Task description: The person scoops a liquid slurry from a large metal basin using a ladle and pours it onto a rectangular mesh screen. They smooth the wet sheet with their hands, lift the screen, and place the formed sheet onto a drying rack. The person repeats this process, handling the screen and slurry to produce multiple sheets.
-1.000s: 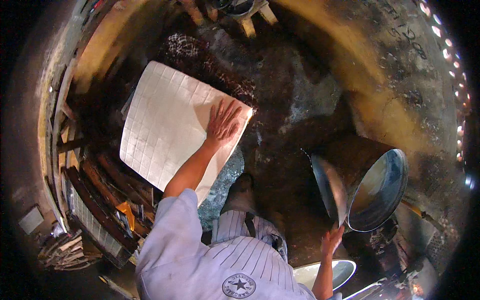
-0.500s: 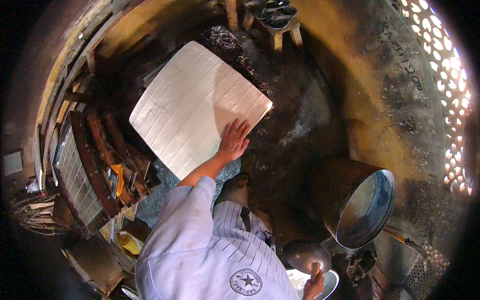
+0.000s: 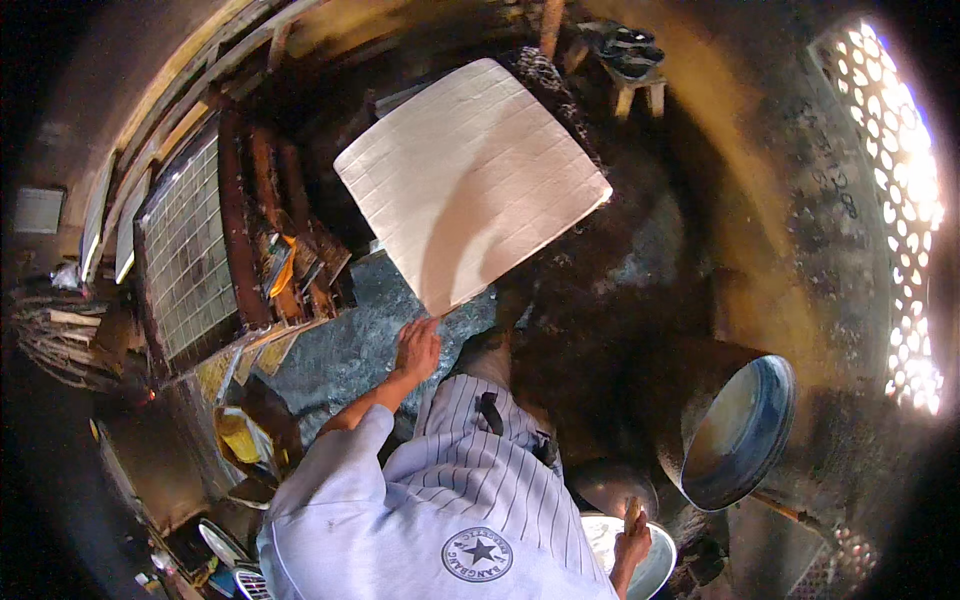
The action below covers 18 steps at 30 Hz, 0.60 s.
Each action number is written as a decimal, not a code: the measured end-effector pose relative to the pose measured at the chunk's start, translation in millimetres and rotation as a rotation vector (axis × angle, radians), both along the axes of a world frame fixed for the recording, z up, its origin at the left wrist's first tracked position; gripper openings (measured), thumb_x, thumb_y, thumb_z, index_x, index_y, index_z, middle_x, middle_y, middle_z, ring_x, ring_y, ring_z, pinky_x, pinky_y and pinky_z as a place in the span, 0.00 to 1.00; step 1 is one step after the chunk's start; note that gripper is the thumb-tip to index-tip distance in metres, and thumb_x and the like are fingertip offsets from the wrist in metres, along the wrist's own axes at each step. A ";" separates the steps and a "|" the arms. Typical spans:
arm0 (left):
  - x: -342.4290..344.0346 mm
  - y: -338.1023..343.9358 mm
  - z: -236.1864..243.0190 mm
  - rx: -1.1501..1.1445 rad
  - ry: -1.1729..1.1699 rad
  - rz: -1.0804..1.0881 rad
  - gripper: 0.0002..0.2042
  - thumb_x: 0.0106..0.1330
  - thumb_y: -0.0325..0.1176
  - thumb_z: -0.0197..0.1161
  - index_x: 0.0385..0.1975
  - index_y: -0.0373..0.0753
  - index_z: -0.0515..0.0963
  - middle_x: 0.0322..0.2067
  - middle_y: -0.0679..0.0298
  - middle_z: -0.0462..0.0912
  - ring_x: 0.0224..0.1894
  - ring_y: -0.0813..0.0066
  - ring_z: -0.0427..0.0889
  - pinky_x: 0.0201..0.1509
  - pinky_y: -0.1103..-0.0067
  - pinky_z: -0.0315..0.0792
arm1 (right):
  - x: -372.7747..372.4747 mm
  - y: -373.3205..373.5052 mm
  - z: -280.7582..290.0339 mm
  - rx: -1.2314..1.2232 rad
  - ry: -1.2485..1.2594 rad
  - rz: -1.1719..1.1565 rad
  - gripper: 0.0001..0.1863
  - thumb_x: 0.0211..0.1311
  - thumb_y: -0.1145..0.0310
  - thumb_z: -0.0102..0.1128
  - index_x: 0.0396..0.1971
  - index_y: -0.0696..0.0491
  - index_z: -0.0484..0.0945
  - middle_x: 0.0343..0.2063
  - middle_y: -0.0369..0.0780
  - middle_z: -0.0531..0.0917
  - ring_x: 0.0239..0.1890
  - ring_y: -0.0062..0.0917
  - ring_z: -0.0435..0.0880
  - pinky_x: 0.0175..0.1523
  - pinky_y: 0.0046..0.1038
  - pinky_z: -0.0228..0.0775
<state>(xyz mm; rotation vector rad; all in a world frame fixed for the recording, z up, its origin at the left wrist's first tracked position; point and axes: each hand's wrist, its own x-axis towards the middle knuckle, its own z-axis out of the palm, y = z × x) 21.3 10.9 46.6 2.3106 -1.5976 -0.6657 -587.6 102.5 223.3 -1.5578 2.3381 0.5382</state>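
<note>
The left hand (image 3: 418, 349), grip unclear, meets a soft-looking slab (image 3: 475, 180) probably best held underneath; the right hand (image 3: 631, 550) clamps a ladle (image 3: 612, 488).

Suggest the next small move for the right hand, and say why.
Probably lower the scoop into the basin: the right hand already grips its handle, and its round end shows right by the basin's rim. The left hand could stay put, its fingertips at the slab's near corner.
</note>
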 end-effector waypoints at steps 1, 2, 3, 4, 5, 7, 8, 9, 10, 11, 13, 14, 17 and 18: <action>9.1 7.9 -10.5 0.040 0.016 0.147 0.18 0.64 0.38 0.52 0.51 0.37 0.70 0.49 0.54 0.76 0.51 0.55 0.74 0.60 0.61 0.62 | -0.4 -9.0 -3.6 -0.024 -0.051 -0.048 0.31 0.41 0.73 0.63 0.53 0.47 0.75 0.30 0.47 0.79 0.35 0.44 0.80 0.38 0.42 0.72; 18.5 13.4 -32.6 -0.039 0.142 0.338 0.18 0.65 0.39 0.51 0.51 0.37 0.71 0.49 0.54 0.75 0.53 0.58 0.73 0.59 0.63 0.62 | 1.3 -16.8 0.5 0.059 -0.089 -0.011 0.31 0.39 0.71 0.65 0.52 0.48 0.75 0.31 0.48 0.80 0.35 0.44 0.80 0.38 0.42 0.72; 29.7 7.7 -63.0 -0.123 0.265 0.492 0.17 0.66 0.41 0.51 0.50 0.37 0.71 0.50 0.54 0.75 0.54 0.61 0.72 0.58 0.66 0.63 | 5.2 -16.2 2.6 0.134 -0.131 -0.009 0.31 0.38 0.69 0.67 0.51 0.48 0.75 0.31 0.48 0.81 0.35 0.44 0.81 0.38 0.41 0.72; 38.2 6.3 -80.8 -0.211 0.393 0.680 0.18 0.68 0.42 0.50 0.49 0.37 0.72 0.50 0.54 0.75 0.55 0.63 0.72 0.57 0.68 0.63 | 2.2 -30.6 5.0 0.209 -0.166 0.028 0.32 0.37 0.68 0.69 0.51 0.49 0.76 0.32 0.48 0.81 0.35 0.44 0.81 0.38 0.41 0.73; 46.4 -6.1 -79.3 -0.222 0.878 1.022 0.26 0.68 0.53 0.46 0.55 0.39 0.69 0.56 0.56 0.71 0.59 0.63 0.69 0.61 0.71 0.60 | 1.2 -47.9 6.4 0.283 -0.058 0.220 0.33 0.34 0.63 0.73 0.48 0.51 0.76 0.32 0.48 0.82 0.35 0.45 0.82 0.38 0.41 0.74; 52.8 -44.1 -57.3 -0.135 1.083 1.414 0.29 0.67 0.56 0.43 0.59 0.39 0.65 0.58 0.57 0.69 0.61 0.60 0.67 0.63 0.73 0.58 | 34.9 -105.9 5.1 0.489 0.084 0.155 0.31 0.38 0.61 0.72 0.47 0.54 0.76 0.35 0.50 0.81 0.37 0.45 0.81 0.41 0.40 0.74; 51.8 -65.9 -41.4 -0.063 1.186 1.604 0.31 0.67 0.57 0.41 0.60 0.40 0.64 0.60 0.57 0.68 0.61 0.59 0.66 0.64 0.73 0.57 | 29.3 -124.3 -26.8 0.309 -0.078 0.202 0.28 0.42 0.62 0.70 0.47 0.55 0.76 0.38 0.51 0.80 0.40 0.44 0.81 0.43 0.39 0.73; 51.3 -82.1 -37.3 -0.032 1.250 1.608 0.33 0.67 0.59 0.37 0.63 0.39 0.60 0.60 0.59 0.68 0.62 0.59 0.65 0.65 0.72 0.58 | 26.1 -145.4 -55.1 0.126 -0.235 0.250 0.25 0.46 0.63 0.68 0.47 0.55 0.76 0.41 0.52 0.80 0.43 0.42 0.80 0.45 0.38 0.73; 53.0 -85.4 -46.7 -0.153 1.354 1.575 0.33 0.67 0.59 0.37 0.63 0.39 0.60 0.60 0.59 0.68 0.62 0.60 0.66 0.65 0.71 0.58 | 120.0 -200.7 -38.8 0.031 -0.368 0.198 0.22 0.55 0.65 0.62 0.49 0.57 0.75 0.49 0.52 0.77 0.51 0.40 0.78 0.52 0.35 0.70; 48.1 -87.9 -59.3 -0.251 1.472 1.531 0.33 0.67 0.59 0.36 0.63 0.40 0.60 0.60 0.59 0.68 0.62 0.60 0.66 0.65 0.70 0.59 | 162.7 -232.4 -61.7 -0.078 -0.615 0.074 0.23 0.59 0.67 0.58 0.54 0.58 0.71 0.53 0.49 0.75 0.54 0.38 0.76 0.56 0.33 0.68; 37.4 -107.4 -60.8 -0.282 1.541 1.521 0.32 0.67 0.59 0.35 0.62 0.42 0.62 0.59 0.60 0.68 0.60 0.62 0.69 0.63 0.65 0.62 | 250.4 -287.9 -117.1 -0.221 -0.776 0.168 0.22 0.61 0.68 0.57 0.55 0.55 0.70 0.54 0.45 0.75 0.57 0.33 0.74 0.58 0.30 0.65; 34.4 -109.7 -64.3 -0.291 1.517 1.561 0.31 0.67 0.58 0.35 0.61 0.42 0.63 0.59 0.61 0.69 0.59 0.62 0.69 0.63 0.65 0.62 | 332.3 -319.3 -105.2 -0.249 -0.803 0.265 0.25 0.60 0.69 0.58 0.57 0.54 0.68 0.56 0.45 0.73 0.59 0.34 0.71 0.61 0.31 0.62; 24.9 -101.3 -83.6 -0.230 1.493 1.592 0.29 0.67 0.56 0.36 0.61 0.43 0.64 0.58 0.62 0.70 0.58 0.63 0.70 0.62 0.66 0.62 | 487.5 -373.2 -123.2 -0.412 -0.878 0.745 0.32 0.54 0.64 0.61 0.60 0.49 0.65 0.60 0.44 0.68 0.64 0.42 0.63 0.66 0.43 0.52; 27.8 -96.0 -83.5 -0.237 1.541 1.545 0.29 0.67 0.56 0.37 0.61 0.43 0.64 0.58 0.62 0.70 0.59 0.63 0.69 0.62 0.67 0.62 | 532.1 -384.8 -117.1 -0.258 -0.698 0.901 0.33 0.57 0.56 0.57 0.64 0.45 0.61 0.66 0.43 0.58 0.69 0.40 0.53 0.68 0.50 0.42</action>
